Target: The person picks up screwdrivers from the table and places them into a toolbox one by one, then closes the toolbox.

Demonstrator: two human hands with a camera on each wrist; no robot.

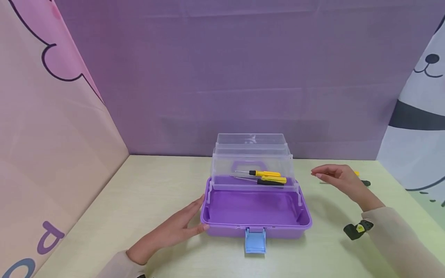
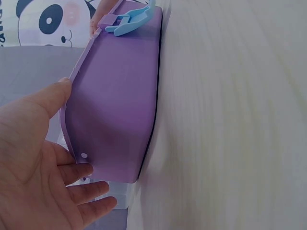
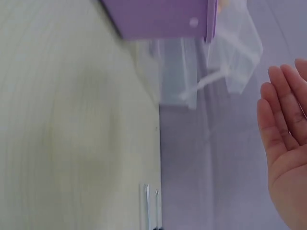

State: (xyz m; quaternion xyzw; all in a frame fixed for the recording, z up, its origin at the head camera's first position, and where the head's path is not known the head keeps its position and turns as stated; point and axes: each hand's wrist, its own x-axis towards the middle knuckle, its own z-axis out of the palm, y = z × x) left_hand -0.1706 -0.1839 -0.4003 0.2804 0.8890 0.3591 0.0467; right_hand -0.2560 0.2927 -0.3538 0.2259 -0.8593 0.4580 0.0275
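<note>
Touching the purple toolbox [image 1: 227, 231], the left hand [image 1: 175, 228] spreads its fingers [image 2: 88, 192].

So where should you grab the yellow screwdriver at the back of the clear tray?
Probably by its yellow handle, pinched from above and the right. The handle is the thick part and points right, towards the empty right hand; the thin metal shaft points left. Another yellow handle lies close in front, so coming from above should be easier.
</note>
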